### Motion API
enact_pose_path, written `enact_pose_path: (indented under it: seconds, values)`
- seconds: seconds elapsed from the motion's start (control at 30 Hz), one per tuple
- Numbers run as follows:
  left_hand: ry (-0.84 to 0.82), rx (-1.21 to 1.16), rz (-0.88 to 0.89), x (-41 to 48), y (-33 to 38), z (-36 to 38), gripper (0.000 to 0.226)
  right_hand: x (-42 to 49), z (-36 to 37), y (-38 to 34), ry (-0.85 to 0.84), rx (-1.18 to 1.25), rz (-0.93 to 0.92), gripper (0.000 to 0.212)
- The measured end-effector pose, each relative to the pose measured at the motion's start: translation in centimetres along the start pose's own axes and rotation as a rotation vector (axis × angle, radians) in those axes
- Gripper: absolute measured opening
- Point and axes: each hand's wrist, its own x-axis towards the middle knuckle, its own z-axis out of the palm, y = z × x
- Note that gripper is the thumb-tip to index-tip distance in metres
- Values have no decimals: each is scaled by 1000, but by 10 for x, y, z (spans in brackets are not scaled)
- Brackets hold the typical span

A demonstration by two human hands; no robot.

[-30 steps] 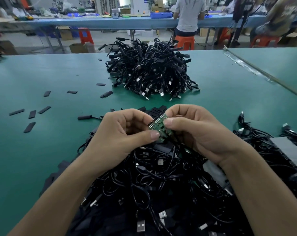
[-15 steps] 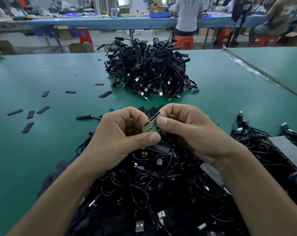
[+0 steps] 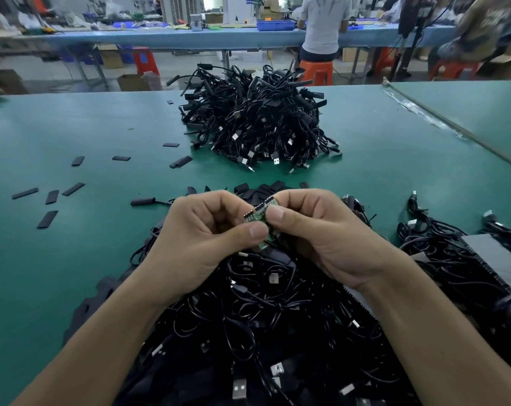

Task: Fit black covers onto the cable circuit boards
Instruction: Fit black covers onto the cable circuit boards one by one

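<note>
Green board pinched btwn left hand & right hand; keep it square, ease cover on w/o bending pins.

I get a bright, diffuse feed with a cool cast. The green worktop reads matte and even, and only soft shadow sits under the far cable heap. At centre the left hand, right hand and the circuit board they pinch are crisp. The back bench is smeared by blur. The wide lens bows the worktop's edges and stretches the forearms.
</note>
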Motion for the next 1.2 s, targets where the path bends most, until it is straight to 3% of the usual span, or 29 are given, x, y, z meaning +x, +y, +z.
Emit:
enact_pose_path:
  seconds: [0.13,0.3,0.43,0.6,0.77,1.07,1.2]
  values:
    - [-24,-44,-23,-1,-2,-2,29,-1,4,-1,-36,84,24,11]
    - [41,-20,-30,1,-4,-5,28,3,5,-1,111,-197,-32,15]
    - [94,17,-17,3,-5,-6,27,2,8,-6,93,-188,-21,12]
    - [78,24,-11,3,-3,-5,27,2,9,-4,91,-223,-55,24]
    - [46,-33,-13,3,-1,-3,18,2,14,-2,103,-92,-56,19]
    - [-3,-208,14,1,-1,-5,28,2,32,4,86,223,40,19]
    - [-16,-210,3,1,3,-2,28,-1,20,-10,33,170,107,15]
